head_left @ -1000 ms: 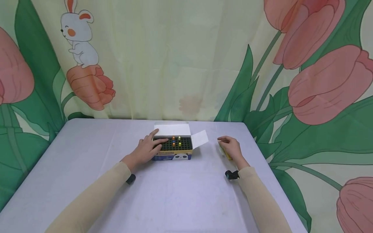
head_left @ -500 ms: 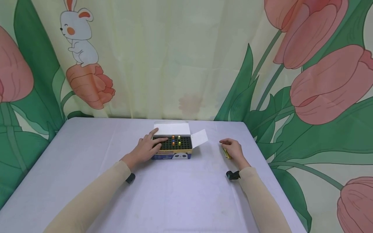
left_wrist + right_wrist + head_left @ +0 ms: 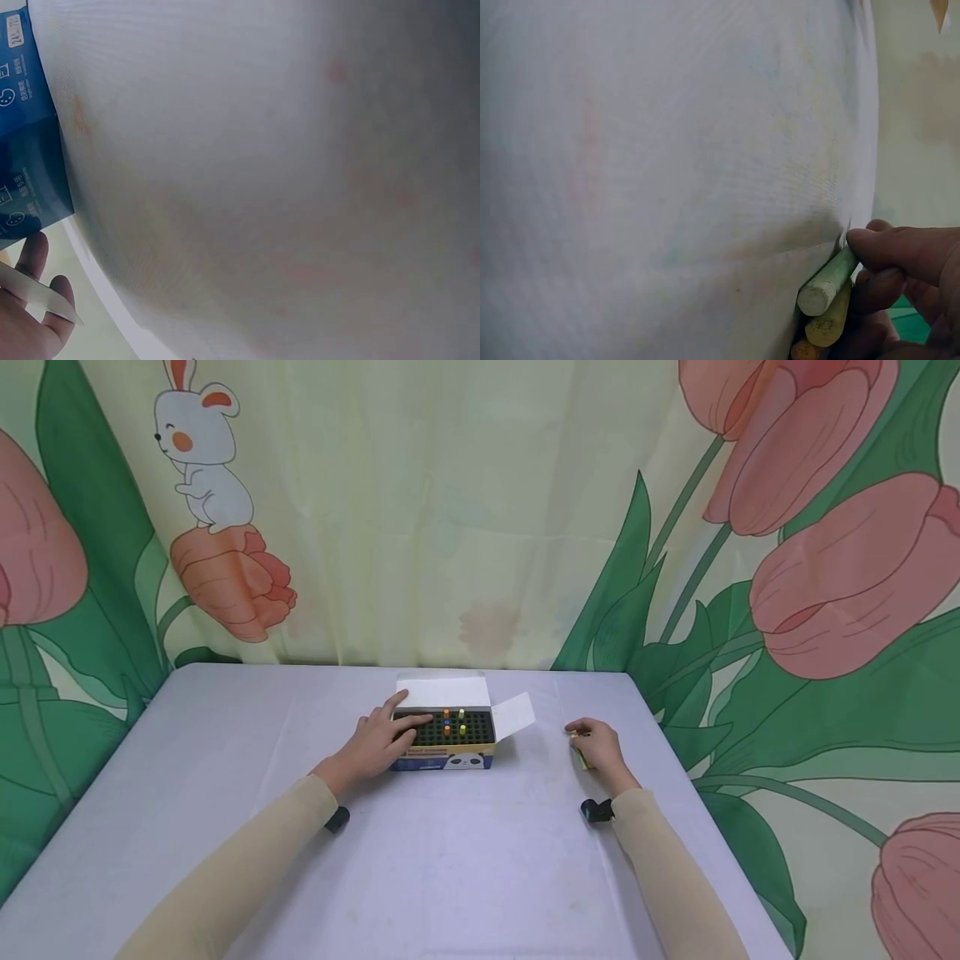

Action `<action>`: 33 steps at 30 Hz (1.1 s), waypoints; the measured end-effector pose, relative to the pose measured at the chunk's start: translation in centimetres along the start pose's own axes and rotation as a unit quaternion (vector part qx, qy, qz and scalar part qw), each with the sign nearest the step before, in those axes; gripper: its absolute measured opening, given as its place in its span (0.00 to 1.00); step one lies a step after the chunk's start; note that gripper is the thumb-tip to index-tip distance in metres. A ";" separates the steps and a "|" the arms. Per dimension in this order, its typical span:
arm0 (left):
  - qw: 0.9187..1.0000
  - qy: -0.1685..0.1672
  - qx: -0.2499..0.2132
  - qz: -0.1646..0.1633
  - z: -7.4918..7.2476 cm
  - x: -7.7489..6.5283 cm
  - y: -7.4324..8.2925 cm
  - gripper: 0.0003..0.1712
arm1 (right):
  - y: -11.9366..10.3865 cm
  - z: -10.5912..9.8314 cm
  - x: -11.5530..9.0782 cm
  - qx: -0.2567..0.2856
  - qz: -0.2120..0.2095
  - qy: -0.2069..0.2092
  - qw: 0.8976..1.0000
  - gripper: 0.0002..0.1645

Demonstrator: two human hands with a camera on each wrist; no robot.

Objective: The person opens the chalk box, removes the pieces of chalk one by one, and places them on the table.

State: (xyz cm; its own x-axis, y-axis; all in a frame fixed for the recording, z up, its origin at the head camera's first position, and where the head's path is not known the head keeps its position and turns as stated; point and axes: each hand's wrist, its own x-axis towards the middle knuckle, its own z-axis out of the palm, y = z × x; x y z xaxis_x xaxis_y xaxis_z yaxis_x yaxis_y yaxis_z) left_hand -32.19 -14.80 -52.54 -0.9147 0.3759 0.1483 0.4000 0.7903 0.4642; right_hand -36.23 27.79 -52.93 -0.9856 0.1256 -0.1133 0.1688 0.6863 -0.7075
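Observation:
A panda-printed box [image 3: 435,760] stands with its white lid [image 3: 442,693] raised and holds a dark tray [image 3: 431,737] full of holes. Several coloured sticks, among them an orange one [image 3: 447,714], stand upright in it. My left hand [image 3: 366,747] rests on the box's left end, fingers spread over tray and lid; in the left wrist view some fingers [image 3: 34,255] are partly behind a white flap [image 3: 37,296]. To the right, my right hand [image 3: 600,747] pinches a green chalk stick [image 3: 826,289] between thumb and finger. Against it lie a yellow chalk stick [image 3: 831,322] and an orange one [image 3: 805,350].
A white side flap [image 3: 513,717] sticks out from the box's right end towards the right hand. White cloth [image 3: 450,860] covers the table, and a curtain printed with tulips and a rabbit [image 3: 420,527] hangs behind its far edge.
My right hand has shifted slightly right and drawn in over the chalk sticks, which show less in the head view. The left hand and the box stay put.

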 end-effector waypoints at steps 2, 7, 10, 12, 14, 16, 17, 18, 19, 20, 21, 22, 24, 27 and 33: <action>1.000 -0.001 -0.002 0.000 0.0 0.0 0.1 0.26 | 0.0 0.1 -0.1 -0.010 -0.007 0.008 1.000 0.15; 1.000 -0.003 -0.005 -0.002 -0.2 -0.1 0.3 0.26 | -0.1 0.1 -0.3 -0.026 -0.018 0.021 0.999 0.09; 1.000 -0.004 -0.008 -0.005 -0.3 -0.1 0.4 0.26 | -0.2 0.1 -0.3 -0.029 -0.015 0.023 0.999 0.07; 1.000 -0.003 -0.009 -0.003 -0.4 -0.1 0.4 0.26 | -0.3 0.0 -0.3 -0.030 -0.012 0.023 0.999 0.06; 1.000 -0.003 -0.008 -0.001 -0.4 -0.1 0.5 0.26 | -0.3 0.0 -0.4 -0.030 -0.008 0.022 0.999 0.06; 1.000 -0.003 -0.006 0.000 -0.4 0.0 0.5 0.26 | -0.3 -0.1 -0.3 -0.030 -0.005 0.021 0.999 0.06; 1.000 -0.003 -0.006 0.001 -0.4 0.0 0.5 0.26 | -0.3 -0.1 -0.3 -0.031 -0.004 0.020 0.999 0.06; 1.000 -0.003 -0.005 0.000 -0.3 0.0 0.5 0.26 | -0.3 0.0 -0.3 -0.031 -0.005 0.020 0.999 0.06; 1.000 -0.002 -0.004 0.000 -0.3 0.0 0.5 0.26 | -0.2 0.0 -0.3 -0.032 -0.005 0.020 0.999 0.06; 1.000 -0.002 -0.004 0.000 -0.3 0.0 0.5 0.26 | -0.2 0.0 -0.3 -0.032 -0.007 0.021 0.999 0.06; 1.000 -0.001 -0.005 0.000 -0.3 0.0 0.4 0.26 | -0.2 0.0 -0.4 -0.032 -0.009 0.021 0.999 0.06; 1.000 -0.002 -0.005 -0.001 -0.2 0.0 0.4 0.26 | -0.1 0.0 -0.4 -0.032 -0.010 0.022 0.999 0.06; 1.000 -0.002 -0.004 0.000 -0.1 0.0 0.3 0.26 | -0.1 0.1 -0.4 -0.032 -0.012 0.022 0.999 0.06; 1.000 -0.001 -0.008 -0.003 -0.1 -0.2 0.3 0.26 | -0.1 0.2 -0.4 -0.033 -0.011 0.021 0.999 0.06; 1.000 0.000 -0.013 -0.003 -0.3 -0.3 0.4 0.26 | -0.2 0.2 -0.4 -0.037 -0.006 0.022 0.999 0.06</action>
State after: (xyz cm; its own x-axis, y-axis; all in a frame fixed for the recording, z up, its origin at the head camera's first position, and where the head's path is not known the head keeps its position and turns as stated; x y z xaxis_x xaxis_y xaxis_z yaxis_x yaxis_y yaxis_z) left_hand -31.81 -14.70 -52.15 -0.9168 0.3718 0.1459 0.3936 0.7793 0.4876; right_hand -35.91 27.43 -52.85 -0.9863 0.1478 -0.0730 0.1592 0.7387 -0.6550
